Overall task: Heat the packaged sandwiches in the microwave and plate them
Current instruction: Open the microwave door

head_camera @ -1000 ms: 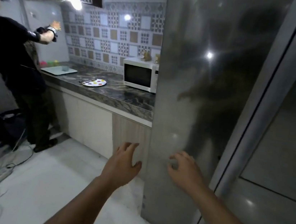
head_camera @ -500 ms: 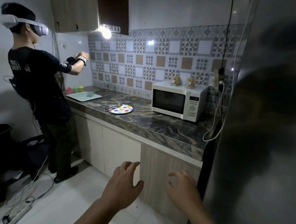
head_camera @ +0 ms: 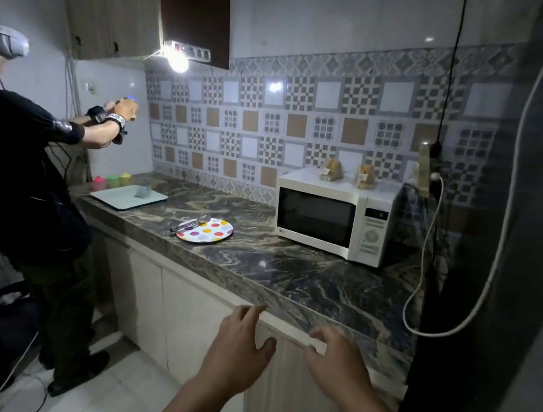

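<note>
Nearest the camera, the left hand point(head_camera: 239, 347) and the right hand point(head_camera: 337, 363) hang in front of the counter's edge, fingers spread and loosely bent, holding nothing and touching nothing. This looks like the approach, with no part of the task itself begun: the hands must first get to the packaged sandwiches, which calls for a reach up and across the marble countertop point(head_camera: 288, 277). On that countertop, to the left, lies a spotted plate point(head_camera: 206, 230) with some utensils resting across its rim, ready for plating later. Farther back stands the white microwave point(head_camera: 334, 214), door closed, and on its top sit the two packaged sandwiches point(head_camera: 331, 170), upright, side by side but apart. A white cable point(head_camera: 420, 287) droops beside the microwave's right side, close to the dark refrigerator point(head_camera: 518, 238), and could snag a reaching right arm. At the far left of the counter are a pale tray point(head_camera: 127, 199) and small coloured cups point(head_camera: 112, 181), where another person point(head_camera: 25, 173) in a headset stands, well clear of the microwave.
</note>
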